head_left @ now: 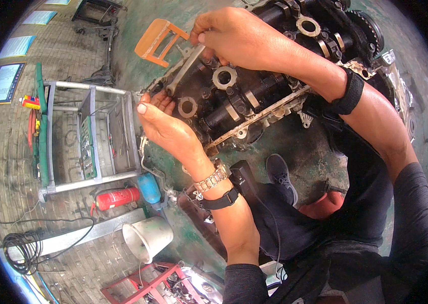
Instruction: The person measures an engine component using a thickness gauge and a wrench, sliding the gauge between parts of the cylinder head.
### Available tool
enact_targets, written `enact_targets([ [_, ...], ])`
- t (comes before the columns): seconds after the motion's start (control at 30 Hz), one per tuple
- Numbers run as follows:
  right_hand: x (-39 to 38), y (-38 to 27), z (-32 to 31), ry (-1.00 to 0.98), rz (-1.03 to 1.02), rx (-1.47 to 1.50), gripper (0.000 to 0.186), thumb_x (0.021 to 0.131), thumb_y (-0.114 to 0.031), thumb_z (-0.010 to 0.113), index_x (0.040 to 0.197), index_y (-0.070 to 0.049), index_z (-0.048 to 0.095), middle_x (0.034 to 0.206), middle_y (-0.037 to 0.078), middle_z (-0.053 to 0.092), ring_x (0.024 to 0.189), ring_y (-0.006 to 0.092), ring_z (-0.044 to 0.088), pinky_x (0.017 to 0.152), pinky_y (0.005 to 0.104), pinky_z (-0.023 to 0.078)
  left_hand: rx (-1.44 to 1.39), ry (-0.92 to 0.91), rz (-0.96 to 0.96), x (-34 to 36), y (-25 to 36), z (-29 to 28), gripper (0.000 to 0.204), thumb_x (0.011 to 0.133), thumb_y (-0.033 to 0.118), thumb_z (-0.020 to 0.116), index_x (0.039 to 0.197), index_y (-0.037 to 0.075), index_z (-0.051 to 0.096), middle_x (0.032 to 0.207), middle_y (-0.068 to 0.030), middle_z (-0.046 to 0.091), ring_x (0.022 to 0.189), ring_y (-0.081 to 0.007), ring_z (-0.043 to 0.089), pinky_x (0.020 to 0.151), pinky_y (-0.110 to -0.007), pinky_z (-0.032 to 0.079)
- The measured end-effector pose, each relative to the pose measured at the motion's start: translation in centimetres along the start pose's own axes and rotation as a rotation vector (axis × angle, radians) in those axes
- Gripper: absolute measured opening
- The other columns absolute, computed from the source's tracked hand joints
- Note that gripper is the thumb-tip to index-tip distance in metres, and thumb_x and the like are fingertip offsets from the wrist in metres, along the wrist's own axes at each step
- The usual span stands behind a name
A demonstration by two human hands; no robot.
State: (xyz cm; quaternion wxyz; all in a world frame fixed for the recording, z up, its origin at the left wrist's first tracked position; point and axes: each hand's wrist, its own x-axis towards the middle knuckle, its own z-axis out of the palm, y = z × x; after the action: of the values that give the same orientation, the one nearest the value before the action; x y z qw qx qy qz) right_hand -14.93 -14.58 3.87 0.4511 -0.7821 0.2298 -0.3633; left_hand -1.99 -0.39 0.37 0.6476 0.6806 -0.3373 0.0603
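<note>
A greasy engine cylinder head (pixel 254 109) with dark camshafts and pale ring-shaped spark plug openings lies across the upper middle. My right hand (pixel 244 38) reaches over it from the right, fingers closed round the upper part of a metal wrench (pixel 186 68). The wrench slants down to the left, its lower end at the near-left edge of the engine. At that lower end is my left hand (pixel 171 131), thumb out along the edge and fingers curled by the wrench head. Whatever is between those fingertips is hidden.
An orange wooden stool (pixel 156 38) stands beyond the engine. On the left are a metal tool cart (pixel 92 185), a red fire extinguisher (pixel 118 198), a blue bottle (pixel 148 188), a white bucket (pixel 145 235) and coiled black cable (pixel 24 251). A red container (pixel 323 204) sits near my foot.
</note>
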Motion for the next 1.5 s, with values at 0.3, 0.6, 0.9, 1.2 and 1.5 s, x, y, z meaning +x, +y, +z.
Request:
enact_targets([
  [0.3,0.3,0.2,-0.4,-0.039,-0.018,-0.191,0.027,0.094,-0.016,0.057,0.109,0.001,0.071,0.079,0.011,0.072,0.064,0.0181,0.068,0.065,0.033,0.056,-0.001,-0.016,0.027,0.2,-0.1,-0.1,0.076,0.107,0.059,0.034,0.125,-0.012,0.054,0.106,-0.0229,0.067,0.095,-0.027,0.066,0.086,-0.037,0.054],
  [0.6,-0.6,-0.5,-0.8,-0.097,-0.191,-0.42,0.024,0.093,-0.016,0.061,0.103,0.002,0.072,0.083,0.02,0.071,0.079,0.0339,0.071,0.076,0.0403,0.056,-0.015,-0.004,0.018,0.1,0.0,0.0,0.075,0.107,0.058,0.035,0.124,-0.012,0.055,0.104,-0.0218,0.067,0.095,-0.027,0.067,0.085,-0.037,0.054],
  [0.9,-3.1,-2.9,-1.0,-0.153,-0.507,-0.543,0.015,0.087,-0.011,0.063,0.094,0.003,0.065,0.073,0.023,0.064,0.076,0.0424,0.066,0.071,0.0496,0.053,-0.076,0.005,-0.014,0.3,-0.8,-0.1,0.073,0.106,0.059,0.037,0.124,-0.01,0.057,0.104,-0.018,0.067,0.095,-0.0244,0.066,0.084,-0.034,0.054],
  [1.2,-3.3,-3.0,-1.4,-0.191,-0.469,-0.635,0.018,0.086,-0.015,0.065,0.085,0.003,0.065,0.071,0.023,0.064,0.075,0.042,0.067,0.07,0.0496,0.054,-0.061,0.006,-0.006,0.1,-0.6,-0.1,0.07,0.107,0.056,0.038,0.124,-0.009,0.058,0.103,-0.0164,0.067,0.094,-0.0232,0.065,0.082,-0.033,0.053],
  [1.5,-3.6,-2.7,-1.5,-0.148,-0.517,-0.641,0.017,0.083,-0.013,0.067,0.081,0.003,0.065,0.071,0.022,0.064,0.074,0.041,0.067,0.069,0.0478,0.054,-0.083,0.003,-0.015,0.2,-0.5,0.0,0.069,0.107,0.055,0.037,0.124,-0.009,0.057,0.102,-0.0166,0.067,0.094,-0.0232,0.066,0.082,-0.033,0.053],
])
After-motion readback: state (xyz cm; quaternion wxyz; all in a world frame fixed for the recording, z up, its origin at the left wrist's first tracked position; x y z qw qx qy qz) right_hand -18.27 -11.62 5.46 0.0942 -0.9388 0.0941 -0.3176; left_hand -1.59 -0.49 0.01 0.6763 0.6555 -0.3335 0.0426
